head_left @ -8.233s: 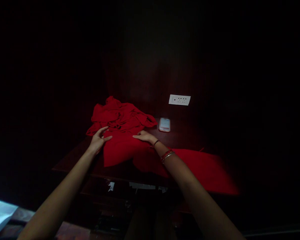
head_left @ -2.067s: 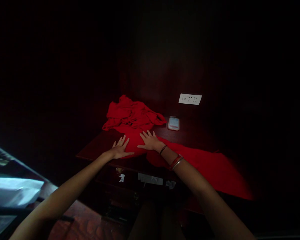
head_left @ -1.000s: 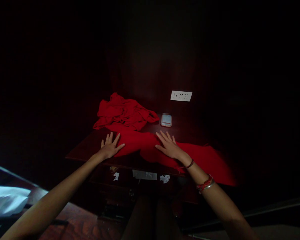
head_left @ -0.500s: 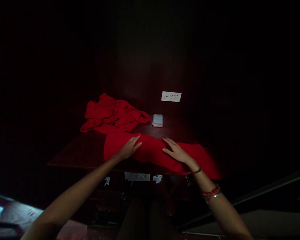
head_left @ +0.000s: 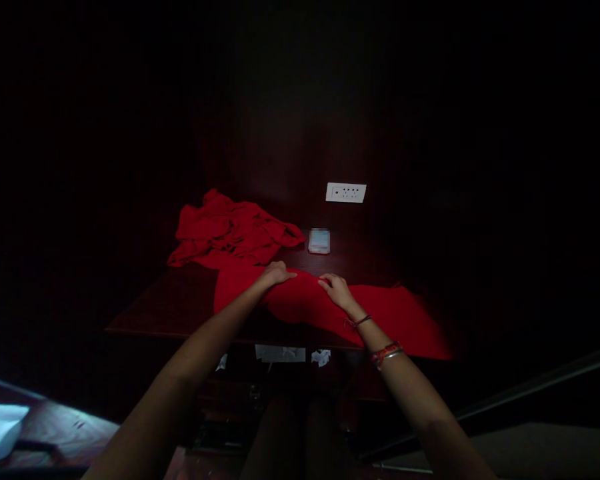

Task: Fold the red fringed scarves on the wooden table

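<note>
Dim room, seemingly in a home, dark reddish-brown wooden desk [head_left: 173, 307], white rectangular socket panel [head_left: 346, 193] above the desk, white scraps [head_left: 321, 358] beneath it

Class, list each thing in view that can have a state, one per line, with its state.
Left hand: at the spread cloth's far edge, grip unclear
Right hand: fingers bent at that edge, grip unclear
Spread red cloth: mostly flat
Red cloth heap: crumpled
Phone: screen up, lit
Wall socket: nothing plugged in
</note>
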Demonstrator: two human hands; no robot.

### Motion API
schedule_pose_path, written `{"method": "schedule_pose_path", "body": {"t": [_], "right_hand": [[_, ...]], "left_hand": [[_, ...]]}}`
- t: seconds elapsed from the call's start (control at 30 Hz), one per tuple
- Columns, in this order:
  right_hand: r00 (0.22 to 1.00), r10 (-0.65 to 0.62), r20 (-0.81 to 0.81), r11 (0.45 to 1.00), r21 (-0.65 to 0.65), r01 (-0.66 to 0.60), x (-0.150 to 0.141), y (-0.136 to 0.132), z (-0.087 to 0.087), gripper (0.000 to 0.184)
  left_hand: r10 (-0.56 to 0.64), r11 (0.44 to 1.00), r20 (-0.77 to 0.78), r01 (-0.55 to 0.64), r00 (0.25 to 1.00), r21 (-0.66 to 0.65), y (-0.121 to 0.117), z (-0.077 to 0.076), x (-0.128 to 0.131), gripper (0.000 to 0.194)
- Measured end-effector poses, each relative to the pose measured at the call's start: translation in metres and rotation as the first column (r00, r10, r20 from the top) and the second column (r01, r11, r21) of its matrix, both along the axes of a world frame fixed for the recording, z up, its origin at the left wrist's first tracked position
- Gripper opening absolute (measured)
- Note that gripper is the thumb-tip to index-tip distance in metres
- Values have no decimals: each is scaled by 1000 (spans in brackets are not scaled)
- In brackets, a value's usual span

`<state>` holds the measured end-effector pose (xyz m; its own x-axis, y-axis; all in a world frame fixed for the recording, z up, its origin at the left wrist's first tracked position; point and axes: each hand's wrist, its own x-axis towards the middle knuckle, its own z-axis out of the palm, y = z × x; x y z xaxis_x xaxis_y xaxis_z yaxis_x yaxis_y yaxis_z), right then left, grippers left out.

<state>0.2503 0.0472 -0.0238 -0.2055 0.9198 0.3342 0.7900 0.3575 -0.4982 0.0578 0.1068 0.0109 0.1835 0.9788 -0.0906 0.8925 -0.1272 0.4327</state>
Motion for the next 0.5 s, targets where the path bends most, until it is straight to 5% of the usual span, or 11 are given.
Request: {"method": "schedule_pose_path", "body": {"t": [0.27,0.5], "right_hand": [[992,-27,-120,999,17,29,3,0,2,20],[993,-62,-98,998,-14,61,2,-2,7,26]], "left_hand": [[104,994,214,-97,971,-46,0,-4,-6,31],[91,996,247,-83,965,-40,6,-1,0,22]]}}
